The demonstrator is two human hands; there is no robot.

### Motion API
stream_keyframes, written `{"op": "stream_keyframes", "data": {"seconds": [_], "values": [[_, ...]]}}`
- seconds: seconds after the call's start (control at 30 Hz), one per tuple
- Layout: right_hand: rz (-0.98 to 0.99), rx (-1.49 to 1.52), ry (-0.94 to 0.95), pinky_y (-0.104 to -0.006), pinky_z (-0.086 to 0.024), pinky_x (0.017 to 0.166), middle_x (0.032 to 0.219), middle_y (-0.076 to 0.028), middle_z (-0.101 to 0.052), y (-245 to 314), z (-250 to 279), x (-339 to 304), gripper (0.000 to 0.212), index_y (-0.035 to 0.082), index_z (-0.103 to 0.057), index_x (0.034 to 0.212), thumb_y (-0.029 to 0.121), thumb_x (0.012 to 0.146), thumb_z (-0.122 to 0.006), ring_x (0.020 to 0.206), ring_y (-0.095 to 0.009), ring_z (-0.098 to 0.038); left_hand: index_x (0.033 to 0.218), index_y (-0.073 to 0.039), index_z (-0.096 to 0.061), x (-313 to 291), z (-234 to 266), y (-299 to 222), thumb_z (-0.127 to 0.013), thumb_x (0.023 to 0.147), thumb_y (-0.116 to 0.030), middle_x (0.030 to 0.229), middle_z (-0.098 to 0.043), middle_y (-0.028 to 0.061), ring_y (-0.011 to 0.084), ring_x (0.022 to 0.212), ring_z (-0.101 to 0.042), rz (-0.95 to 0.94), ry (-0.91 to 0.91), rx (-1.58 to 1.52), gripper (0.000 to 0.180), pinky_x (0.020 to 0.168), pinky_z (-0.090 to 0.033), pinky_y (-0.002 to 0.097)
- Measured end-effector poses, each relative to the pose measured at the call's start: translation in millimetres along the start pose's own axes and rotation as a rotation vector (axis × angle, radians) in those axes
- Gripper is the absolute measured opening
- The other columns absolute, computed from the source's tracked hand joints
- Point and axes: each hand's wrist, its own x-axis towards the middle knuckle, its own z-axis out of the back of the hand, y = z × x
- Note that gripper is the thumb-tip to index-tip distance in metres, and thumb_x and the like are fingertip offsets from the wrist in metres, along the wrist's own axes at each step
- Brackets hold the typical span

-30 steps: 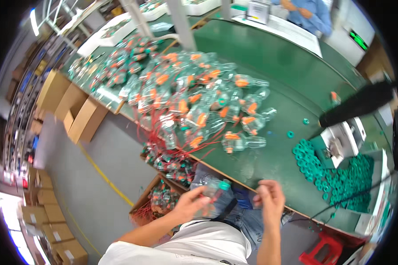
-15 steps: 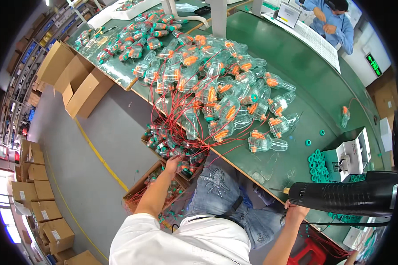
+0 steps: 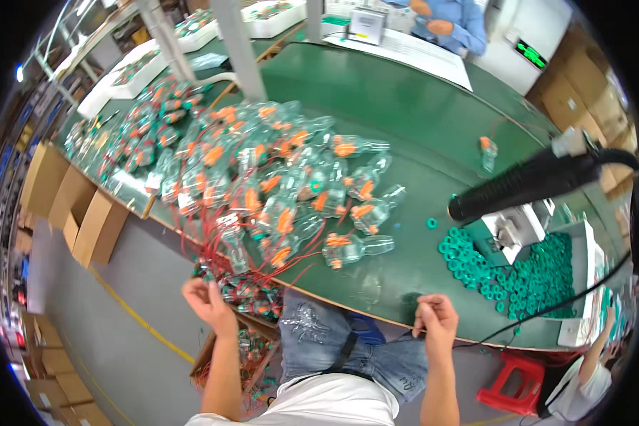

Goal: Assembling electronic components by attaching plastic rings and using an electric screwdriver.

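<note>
My left hand [image 3: 211,307] is raised over the cardboard box [image 3: 259,324] of clear and green parts with red wires. Its thumb and fingers stand a little apart with nothing visible between them. At the table's front edge my right hand [image 3: 437,317] has its fingers curled in; anything inside them is hidden. Clear bottle-shaped plastic parts [image 3: 348,248] with orange inserts lie heaped on the green table [image 3: 397,284], their red wires [image 3: 213,245] trailing over the edge. A black cylindrical tool [image 3: 525,186] hangs above the right side, touched by neither hand.
Green rings [image 3: 539,273] are piled at the right around a white and metal device [image 3: 511,234]. A black cable [image 3: 568,297] crosses there. Metal posts [image 3: 238,53] rise at the back. A co-worker in blue [image 3: 451,21] sits across; another person [image 3: 582,390] is beside a red stool [image 3: 515,383].
My left hand has lifted up out of the box. My right hand has come away from the black tool, which now sits farther up the view. The view has turned rightward.
</note>
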Motion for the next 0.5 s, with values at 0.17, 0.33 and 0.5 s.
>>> {"op": "stream_keyframes", "data": {"seconds": [0.17,0.33,0.5], "values": [[-0.016,0.028,0.045,-0.021,-0.043,0.049,0.076,-0.002,-0.059,1.0,-3.2,3.4,0.011,0.0,-0.063,0.103,0.006,0.094,-0.061,0.058,-0.006,-0.054,0.096,-0.004,-0.055,39.5,-101.9,-137.3,-0.065,0.077,0.009,0.093,-0.051,0.008,0.021,0.086,-0.049,-0.76,0.391,-0.084,0.025,0.074,-0.042,0.0322],[0.328,-0.391,-0.2,-0.0213,-0.042,0.054,0.072,0.0,-0.063,-3.8,18.6,6.5,0.009,0.001,-0.068,0.098,0.006,0.091,-0.066,0.059,-0.004,-0.051,0.098,-0.001,-0.06,46.3,-293.1,-186.4,-0.07,0.08,-0.004,0.091,-0.063,0.0108,0.0221,0.083,-0.063,-0.64,1.026,-0.005,0.021,0.076,-0.051,0.033],[0.296,-0.391,-0.215,-0.0216,-0.042,0.053,0.07,0.001,-0.062,4.4,27.7,3.6,0.012,0.003,-0.069,0.101,0.008,0.09,-0.068,0.058,-0.004,-0.05,0.108,0.0,-0.062,3.2,-508.2,-143.6,-0.071,0.082,-0.022,0.096,-0.068,0.0144,0.0276,0.088,-0.066,-0.732,1.239,0.109,0.035,0.082,-0.052,0.0388]]}}
